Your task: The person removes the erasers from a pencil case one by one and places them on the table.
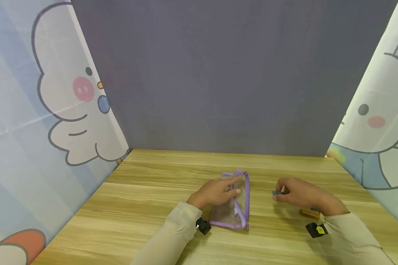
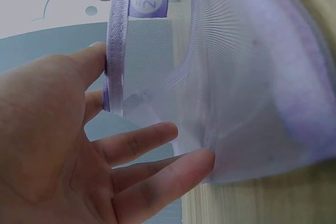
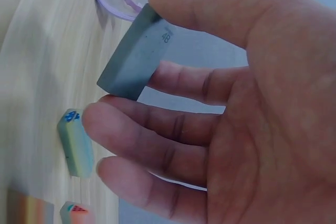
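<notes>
A see-through mesh zipper pouch (image 1: 223, 215) with purple trim lies on the table, its mouth spread apart. My left hand (image 1: 215, 192) is over it. In the left wrist view, the thumb and forefinger of that hand (image 2: 58, 129) pinch the purple zipper edge (image 2: 116, 40), while other fingers rest against the mesh. Right of the pouch, my right hand (image 1: 300, 193) holds a grey eraser (image 3: 137, 51) marked "4B" between thumb and fingers, above the table. Part of the eraser is hidden behind the fingers.
Beneath my right wrist lies an orange-yellow block (image 1: 310, 213). The right wrist view shows a pale green-yellow eraser (image 3: 77, 145) with a blue print, a red-topped one (image 3: 77, 213) and a striped block (image 3: 29, 208). A grey panel (image 1: 212, 73) stands behind the wooden table (image 1: 146, 191).
</notes>
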Demonstrator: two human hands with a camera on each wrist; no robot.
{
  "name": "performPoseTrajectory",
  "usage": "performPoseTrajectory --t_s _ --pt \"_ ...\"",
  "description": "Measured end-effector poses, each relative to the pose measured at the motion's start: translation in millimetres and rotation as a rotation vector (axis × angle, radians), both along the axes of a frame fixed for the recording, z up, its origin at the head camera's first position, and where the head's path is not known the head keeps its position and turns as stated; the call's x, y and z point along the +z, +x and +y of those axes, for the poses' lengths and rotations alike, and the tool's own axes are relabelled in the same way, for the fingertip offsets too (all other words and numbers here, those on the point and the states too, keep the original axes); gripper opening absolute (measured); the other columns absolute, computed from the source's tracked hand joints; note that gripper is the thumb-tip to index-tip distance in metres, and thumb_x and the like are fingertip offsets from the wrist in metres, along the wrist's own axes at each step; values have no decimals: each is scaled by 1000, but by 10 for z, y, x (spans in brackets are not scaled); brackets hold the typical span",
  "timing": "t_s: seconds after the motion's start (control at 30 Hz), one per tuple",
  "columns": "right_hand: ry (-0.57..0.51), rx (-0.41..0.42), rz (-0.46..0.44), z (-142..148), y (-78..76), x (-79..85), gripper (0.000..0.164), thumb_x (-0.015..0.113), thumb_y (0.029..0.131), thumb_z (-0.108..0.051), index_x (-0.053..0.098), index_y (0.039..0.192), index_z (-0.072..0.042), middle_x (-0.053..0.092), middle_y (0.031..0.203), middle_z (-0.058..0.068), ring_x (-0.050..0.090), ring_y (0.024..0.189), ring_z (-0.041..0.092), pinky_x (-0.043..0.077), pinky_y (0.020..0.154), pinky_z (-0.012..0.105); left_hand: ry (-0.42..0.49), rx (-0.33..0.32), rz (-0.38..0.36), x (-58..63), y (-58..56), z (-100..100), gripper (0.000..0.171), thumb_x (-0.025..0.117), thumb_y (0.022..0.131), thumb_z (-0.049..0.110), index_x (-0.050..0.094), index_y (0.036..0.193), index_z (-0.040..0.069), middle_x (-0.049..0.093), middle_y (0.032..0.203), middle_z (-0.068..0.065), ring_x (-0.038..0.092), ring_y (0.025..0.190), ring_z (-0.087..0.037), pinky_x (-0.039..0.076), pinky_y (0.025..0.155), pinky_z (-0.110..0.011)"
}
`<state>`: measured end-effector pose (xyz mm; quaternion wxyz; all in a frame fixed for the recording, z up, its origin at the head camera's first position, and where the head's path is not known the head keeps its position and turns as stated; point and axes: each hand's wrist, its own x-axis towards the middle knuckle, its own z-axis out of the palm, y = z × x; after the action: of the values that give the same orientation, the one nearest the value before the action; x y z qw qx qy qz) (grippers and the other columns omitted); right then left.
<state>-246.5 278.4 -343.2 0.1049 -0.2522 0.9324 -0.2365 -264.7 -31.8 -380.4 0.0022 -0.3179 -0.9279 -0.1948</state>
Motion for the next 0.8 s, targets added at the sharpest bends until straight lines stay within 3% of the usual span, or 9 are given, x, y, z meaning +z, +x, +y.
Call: performPoseTrajectory --t_s 0.23,0.5,0.6,0.7,0.73,0.8 --pt "3 -1 -15 41 6 -58 23 68 96 -33 60 100 -12 54 73 -2 45 58 12 38 54 29 -6 -8 -1 -15 -5 5 58 41 104 56 32 158 36 51 148 -1 62 118 -26 49 96 -41" --pt "10 -1 -9 77 -1 -51 22 70 95 -33 61 98 -13 58 77 -2 49 61 12 41 56 30 15 -12 16 0 -22 -11 58 42 103 57 33 157 37 53 146 2 64 107 -15 50 92 -36" --pt "6 23 -7 92 -5 -61 21 71 94 -32 61 97 -13 58 77 -3 48 62 11 40 56 29 12 -11 2 10 -26 -14 59 41 103 58 33 158 35 71 113 1 61 75 -9 51 76 -30" --pt "9 37 -17 108 -12 -84 21 72 93 -31 61 97 -13 59 80 -4 49 64 10 41 57 29 -2 -5 -11 10 -31 -8 60 41 103 58 32 158 34 61 75 -1 41 50 -9 46 59 -27" --pt "15 42 -16 113 -17 -91 22 72 93 -31 61 97 -13 59 81 -4 49 65 10 41 58 29 -9 -1 -14 8 -30 -6 60 40 104 58 31 158 34 58 72 -1 39 48 -11 45 58 -28" --pt "36 41 -21 124 -21 -99 22 73 92 -31 61 98 -14 60 84 -4 50 67 10 42 60 30 -33 12 6 -5 -31 9 60 39 103 59 31 158 35 70 92 1 52 56 -10 50 65 -30"
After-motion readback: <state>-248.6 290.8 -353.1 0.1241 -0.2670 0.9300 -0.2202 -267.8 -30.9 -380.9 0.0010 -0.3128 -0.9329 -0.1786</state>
